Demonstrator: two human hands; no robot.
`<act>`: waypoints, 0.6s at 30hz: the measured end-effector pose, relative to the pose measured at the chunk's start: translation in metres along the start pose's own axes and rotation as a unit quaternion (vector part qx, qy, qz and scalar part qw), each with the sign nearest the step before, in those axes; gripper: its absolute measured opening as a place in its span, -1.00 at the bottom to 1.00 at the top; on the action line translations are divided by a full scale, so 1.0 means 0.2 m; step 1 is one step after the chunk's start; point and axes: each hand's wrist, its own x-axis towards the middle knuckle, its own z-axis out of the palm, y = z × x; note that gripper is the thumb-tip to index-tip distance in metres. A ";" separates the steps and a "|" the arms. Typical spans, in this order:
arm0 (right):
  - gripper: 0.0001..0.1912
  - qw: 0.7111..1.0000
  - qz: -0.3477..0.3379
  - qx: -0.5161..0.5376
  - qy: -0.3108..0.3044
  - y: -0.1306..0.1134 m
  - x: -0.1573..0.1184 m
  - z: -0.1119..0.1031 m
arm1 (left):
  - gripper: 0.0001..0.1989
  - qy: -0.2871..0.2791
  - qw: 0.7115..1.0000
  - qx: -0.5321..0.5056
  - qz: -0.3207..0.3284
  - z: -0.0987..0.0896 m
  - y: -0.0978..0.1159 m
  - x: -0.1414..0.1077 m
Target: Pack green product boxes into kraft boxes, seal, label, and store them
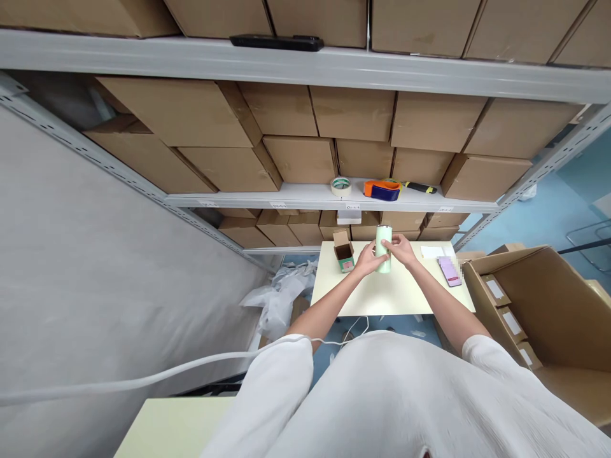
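Over the pale table (367, 299) a light green tumbler (383, 245) is held upright between both hands. My left hand (369, 259) is closed round its left side near the lower half. From the right, my right hand (401, 249) grips it with the thumb across the front. The tumbler's top rim looks dark or metallic. A small box (344, 256), green below with its brown cardboard flap up, stands on the table to the left of my left hand. Farther right lies a phone with a purple screen (449, 270), next to a white paper (431, 252).
Shelves full of cardboard boxes (305, 159) rise behind the table. On one shelf lie a tape roll (340, 186), an orange and blue tape dispenser (382, 189) and a cutter knife (420, 187). A large open carton (548, 305) holding small boxes stands right; plastic wrap (281, 292) lies left.
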 end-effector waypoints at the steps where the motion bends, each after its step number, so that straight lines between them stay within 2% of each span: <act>1: -0.35 1.000 -0.009 0.006 -0.007 0.00 0.00 0.00 | -0.35 0.003 1.000 -0.023 -0.011 0.00 0.00 0.01; 4: -0.40 0.998 -0.047 0.027 -0.036 -0.01 -0.02 -0.02 | -0.34 0.009 0.990 -0.127 -0.067 -0.03 0.00 0.03; 9: -0.45 0.994 -0.083 0.036 -0.063 -0.04 -0.05 -0.01 | -0.51 -0.009 0.947 -0.272 -0.172 -0.07 0.02 0.08; 13: -0.52 0.994 -0.092 0.018 -0.056 -0.05 -0.06 -0.01 | -0.51 -0.028 0.928 -0.299 -0.220 -0.08 0.03 0.09; 18: -0.54 0.995 -0.080 0.014 -0.063 -0.05 -0.06 -0.02 | -0.45 -0.043 0.931 -0.285 -0.224 -0.07 0.02 0.09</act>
